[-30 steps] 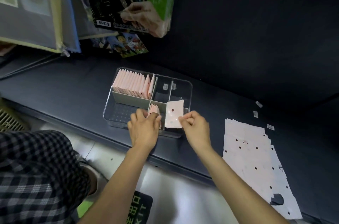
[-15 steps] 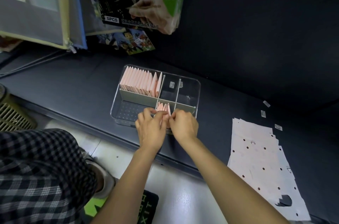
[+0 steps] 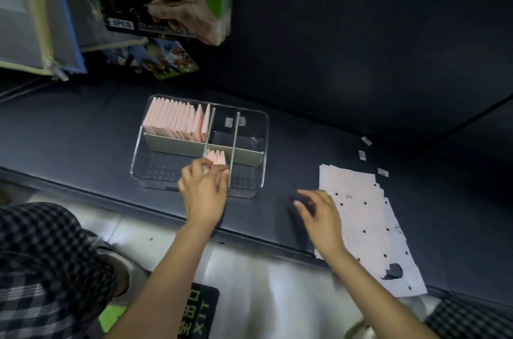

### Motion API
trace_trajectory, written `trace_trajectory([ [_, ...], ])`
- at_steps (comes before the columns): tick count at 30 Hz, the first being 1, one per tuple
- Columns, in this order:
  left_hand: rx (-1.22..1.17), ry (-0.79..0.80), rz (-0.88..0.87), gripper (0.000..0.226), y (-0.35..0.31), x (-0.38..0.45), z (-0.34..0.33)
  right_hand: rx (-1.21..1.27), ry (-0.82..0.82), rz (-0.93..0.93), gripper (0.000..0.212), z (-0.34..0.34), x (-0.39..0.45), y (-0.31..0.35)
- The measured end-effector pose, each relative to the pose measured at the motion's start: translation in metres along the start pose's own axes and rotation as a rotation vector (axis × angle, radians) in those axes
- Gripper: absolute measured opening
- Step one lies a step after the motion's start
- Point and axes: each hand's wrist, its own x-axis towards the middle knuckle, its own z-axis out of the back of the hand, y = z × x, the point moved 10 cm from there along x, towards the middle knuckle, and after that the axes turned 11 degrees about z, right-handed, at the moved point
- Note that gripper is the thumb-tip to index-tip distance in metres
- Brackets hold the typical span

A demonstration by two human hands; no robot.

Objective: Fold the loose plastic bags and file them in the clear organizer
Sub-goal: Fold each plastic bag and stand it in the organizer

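Head camera, looking down on a dark counter [image 3: 83,133]. A clear organizer [image 3: 265,127] with grey dividers sits on it. Its far-left compartment holds a packed row of folded bags [image 3: 175,120], pink and standing on edge; a short second row [image 3: 216,156] stands in the middle compartment nearer the person.

The left hand [image 3: 204,190] reaches into that compartment, fingertips curled against the short row; whether it pinches a bag or only steadies the row, I cannot tell. The right hand [image 3: 319,213] hovers, holding nothing, fingers loosely spread, just beside a stack of loose plastic bags [image 3: 366,227], flat, pale and dotted with punched holes, lying to the organizer's right.

These sheets look thin, limp and slippery, light enough to drift or cling together. The top one is best lifted at a free corner or edge, peeled off singly, then creased flat on the counter.
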Motion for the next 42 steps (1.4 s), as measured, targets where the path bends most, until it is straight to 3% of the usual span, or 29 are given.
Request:
trace_trajectory([
  [2, -0.026, -0.072, -0.141, 0.010, -0.026, -0.017, 0.005, -0.069, -0.013, -0.158, 0.032, 0.031, -0.024, -0.058],
  [4, -0.064, -0.043, -0.349, 0.011, -0.057, -0.043, -0.003, -0.125, -0.004, -0.295, 0.044, 0.055, -0.052, -0.108],
  [7, -0.025, 0.232, -0.532, 0.017, -0.081, -0.084, -0.047, -0.154, 0.061, -0.425, 0.055, 0.066, -0.086, -0.153],
  [10, 0.151, 0.496, -0.517, 0.031, -0.063, -0.115, -0.101, -0.150, 0.071, -0.440, 0.042, 0.063, -0.100, -0.167],
  [13, 0.295, 0.597, -0.507, 0.040, -0.042, -0.130, -0.126, -0.140, 0.019, -0.374, 0.008, 0.064, -0.095, -0.161],
  [17, 0.366, 0.628, -0.543, 0.043, -0.040, -0.136, -0.133, -0.169, 0.028, -0.371, 0.011, 0.060, -0.091, -0.162],
  [21, 0.432, 0.631, -0.596, 0.049, -0.040, -0.144, -0.135, -0.269, 0.149, -0.318, 0.012, 0.054, -0.084, -0.164],
  [24, 0.480, 0.641, -0.626, 0.053, -0.033, -0.148, -0.137, -0.206, 0.003, -0.350, 0.007, 0.073, -0.085, -0.170],
  [26, 0.476, 0.658, -0.627, 0.056, -0.031, -0.150, -0.138, -0.200, -0.126, -0.455, 0.029, 0.096, -0.090, -0.186],
  [29, 0.475, 0.665, -0.625, 0.057, -0.029, -0.152, -0.138, -0.194, -0.100, -0.629, 0.065, 0.111, -0.097, -0.217],
  [35, 0.530, 0.662, -0.630, 0.060, -0.025, -0.152, -0.141, -0.112, -0.064, -0.638, 0.061, 0.104, -0.091, -0.236],
  [39, 0.538, 0.674, -0.622, 0.061, -0.026, -0.154, -0.140, -0.090, -0.067, -0.695, 0.085, 0.104, -0.091, -0.246],
  [42, 0.560, 0.673, -0.624, 0.061, -0.027, -0.154, -0.140, -0.106, -0.006, -0.733, 0.087, 0.102, -0.093, -0.256],
])
